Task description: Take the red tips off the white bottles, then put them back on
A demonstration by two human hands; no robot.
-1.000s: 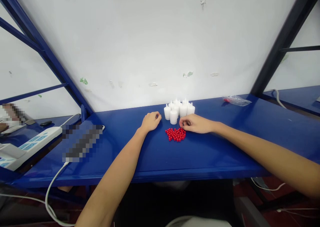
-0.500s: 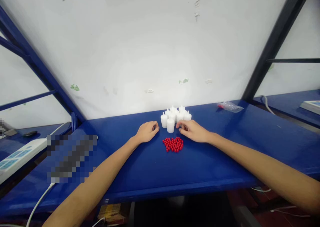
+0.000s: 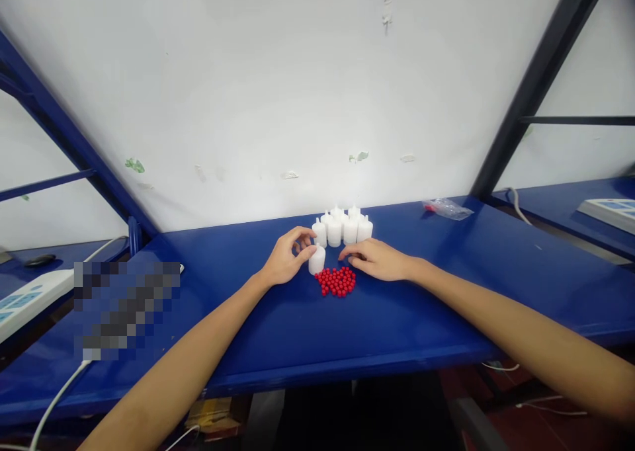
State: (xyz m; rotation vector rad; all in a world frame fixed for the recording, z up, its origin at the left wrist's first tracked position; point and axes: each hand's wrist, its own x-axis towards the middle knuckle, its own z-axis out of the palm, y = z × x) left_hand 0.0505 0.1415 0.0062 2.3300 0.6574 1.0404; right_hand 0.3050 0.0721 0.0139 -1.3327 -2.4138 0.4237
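My left hand [image 3: 290, 256] has its thumb and fingers closed at the upper left of a small white dropper bottle [image 3: 317, 260], which stands upright at the left back of the pile. Small red bead-like pieces [image 3: 337, 282] lie loosely grouped just in front. My right hand [image 3: 374, 258] rests to the right of them with fingers bent, thumb and index apart, and nothing visible between them. Behind both hands, several more white dropper bottles [image 3: 335, 231] with narrow tips stand close together; some are partly hidden by those in front.
The blue table [image 3: 317, 338] meets a white wall [image 3: 258, 107]. A clear plastic bag [image 3: 449, 208] with something red in it lies at the back right. At left are a blurred-out object [image 3: 129, 309] with a white cable [image 3: 62, 398] and a white power strip [image 3: 34, 299].
The front white bottle has moved left and nearer, away from the group, with my left hand now at it. My right hand has shifted slightly left. The camera view has turned a little.
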